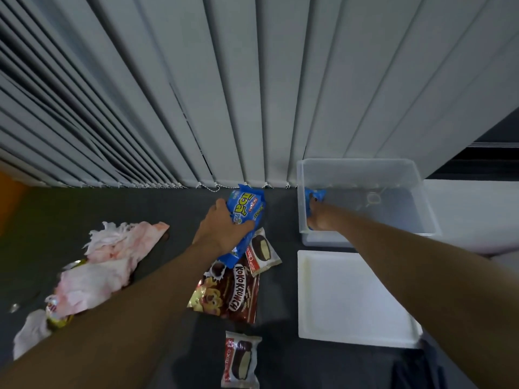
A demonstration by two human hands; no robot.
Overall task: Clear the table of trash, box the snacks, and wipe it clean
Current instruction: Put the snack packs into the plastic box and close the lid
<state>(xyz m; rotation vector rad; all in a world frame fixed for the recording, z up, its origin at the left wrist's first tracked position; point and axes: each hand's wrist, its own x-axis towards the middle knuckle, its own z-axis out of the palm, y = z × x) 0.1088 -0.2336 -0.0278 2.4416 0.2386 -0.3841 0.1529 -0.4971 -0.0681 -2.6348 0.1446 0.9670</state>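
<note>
My left hand [222, 226] grips a blue snack packet [245, 217] at the middle of the dark table [174, 209]. Under that packet lie a Choco Pie wrapper [262, 252] and a brown Koko Krunch bag [227, 293]. A second Choco Pie [241, 360] lies near the front edge. My right hand [318, 217] reaches inside the clear plastic box [365, 167] and holds a small blue packet [314, 196] against its left wall. The box's white lid [354, 299] lies flat in front of the box.
Crumpled pink-white tissues [112, 254] and small shiny wrappers [59, 318] lie scattered at the left of the table. Grey vertical blinds [252, 94] hang close behind the table. A white surface [474, 214] adjoins the box at the right.
</note>
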